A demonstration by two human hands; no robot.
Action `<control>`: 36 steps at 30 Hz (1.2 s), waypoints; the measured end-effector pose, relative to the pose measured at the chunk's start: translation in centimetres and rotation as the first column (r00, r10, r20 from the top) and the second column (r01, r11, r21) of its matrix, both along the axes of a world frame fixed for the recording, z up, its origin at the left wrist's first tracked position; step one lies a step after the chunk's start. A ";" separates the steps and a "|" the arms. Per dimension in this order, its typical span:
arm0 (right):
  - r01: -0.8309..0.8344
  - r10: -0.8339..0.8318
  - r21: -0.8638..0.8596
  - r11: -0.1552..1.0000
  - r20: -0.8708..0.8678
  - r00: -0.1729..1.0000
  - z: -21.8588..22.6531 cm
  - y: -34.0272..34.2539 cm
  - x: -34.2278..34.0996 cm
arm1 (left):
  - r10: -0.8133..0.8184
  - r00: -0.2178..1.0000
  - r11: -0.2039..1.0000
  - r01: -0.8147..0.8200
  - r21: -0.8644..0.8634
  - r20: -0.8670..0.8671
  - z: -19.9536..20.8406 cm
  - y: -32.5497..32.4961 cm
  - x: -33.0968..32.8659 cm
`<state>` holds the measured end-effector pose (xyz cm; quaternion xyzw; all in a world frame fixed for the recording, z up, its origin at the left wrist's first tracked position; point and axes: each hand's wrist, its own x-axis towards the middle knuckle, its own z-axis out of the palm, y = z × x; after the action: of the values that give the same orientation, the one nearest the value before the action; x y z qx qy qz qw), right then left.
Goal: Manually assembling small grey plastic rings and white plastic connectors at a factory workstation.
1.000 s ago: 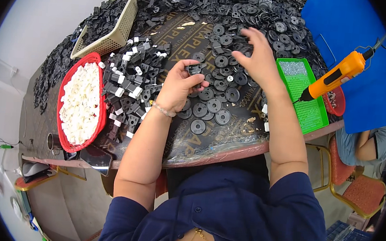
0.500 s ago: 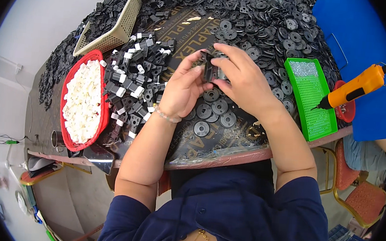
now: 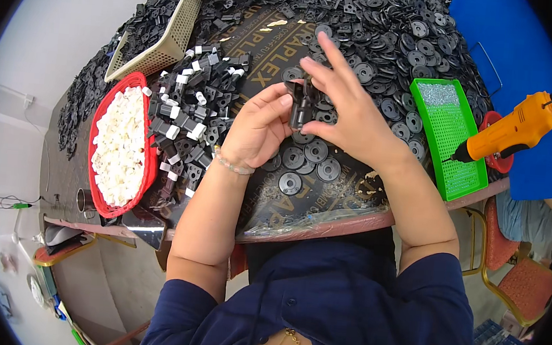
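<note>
Red and oval, a basket [image 3: 150, 162] of white pieces [image 3: 121, 144] neighbours white-tipped black plastic parts [image 3: 187, 126], our left hand [image 3: 260, 129] pinches a black plastic fitting [image 3: 301, 113] over the dark table [image 3: 269, 55], and our right hand [image 3: 361, 121] spreads its fingers wide beside it, left of a rectangular green tray [image 3: 466, 193].

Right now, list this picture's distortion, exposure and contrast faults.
Head view: the table edge bows under the fisheye lens, with black corners; head view: the white pieces look nearly washed out; head view: the black part in the left hand blends into dark discs behind.
</note>
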<state>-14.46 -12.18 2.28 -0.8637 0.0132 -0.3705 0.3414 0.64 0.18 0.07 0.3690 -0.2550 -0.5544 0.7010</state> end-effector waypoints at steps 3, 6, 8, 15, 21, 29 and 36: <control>-0.027 0.025 0.056 0.998 0.028 0.999 0.1 -0.6 -0.3 | -0.073 0.993 0.996 0.067 -0.056 -0.093 0.2 0.2 0.4; -0.025 0.032 0.156 0.987 -0.040 0.999 0.7 -0.5 -0.7 | -0.069 0.993 0.997 0.065 -0.041 -0.099 0.8 0.2 0.1; 0.047 -0.022 0.118 0.992 -0.210 0.977 1.2 -0.6 -1.1 | -0.029 0.998 0.998 0.024 -0.066 -0.064 0.6 0.2 0.1; 0.088 -0.088 0.013 0.996 -0.038 0.995 0.0 -0.2 -0.3 | 0.098 0.995 0.993 -0.098 -0.071 -0.009 0.2 -0.1 -0.1; 0.026 -0.030 -0.089 0.996 -0.042 0.999 -0.2 -0.3 0.1 | 0.028 1.000 0.995 -0.028 -0.100 0.004 -0.4 0.0 0.1; 0.044 -0.044 -0.107 0.993 -0.001 0.999 0.3 -0.3 -0.1 | 0.039 0.997 0.992 -0.048 -0.120 -0.074 -0.4 -0.1 -0.8; 0.066 -0.065 -0.154 0.986 0.010 0.998 0.5 -0.3 -0.2 | 0.050 0.998 0.990 -0.055 -0.132 -0.036 -0.3 -0.1 -0.4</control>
<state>-14.67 -12.50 2.74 -0.8858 0.0120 -0.3834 0.2613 0.25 0.08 -0.28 0.3190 -0.2702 -0.5233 0.7425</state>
